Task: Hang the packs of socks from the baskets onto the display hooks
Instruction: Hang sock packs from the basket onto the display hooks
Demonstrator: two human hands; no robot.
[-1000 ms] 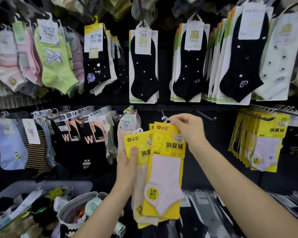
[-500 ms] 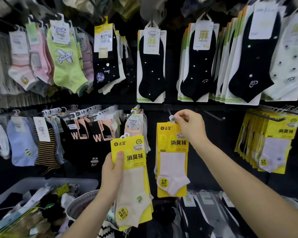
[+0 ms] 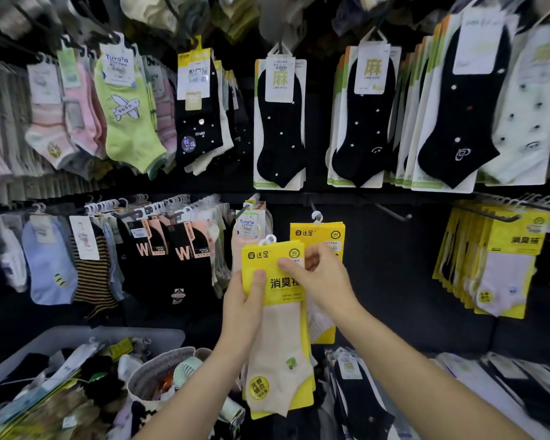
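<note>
A yellow pack with a beige sock (image 3: 277, 338) is held upright in front of the display wall. My left hand (image 3: 245, 309) grips its left edge, thumb on the yellow card. My right hand (image 3: 321, 277) pinches the card's upper right part. Behind it a second yellow pack with a white sock (image 3: 319, 231) hangs by its white hanger on a black display hook (image 3: 312, 206). Low at the left stands a grey basket (image 3: 159, 369) with mixed sock packs.
A bare black hook (image 3: 392, 212) juts out right of the hung pack. A row of yellow packs (image 3: 502, 262) hangs at the far right. Black dotted socks (image 3: 280, 122) hang above; black and striped packs (image 3: 159, 258) hang to the left. A pale bin (image 3: 61, 336) holds more packs.
My right hand let go of the white-sock pack, which now hangs on the hook, and came down onto the beige-sock pack. My left hand raised that pack toward the middle.
</note>
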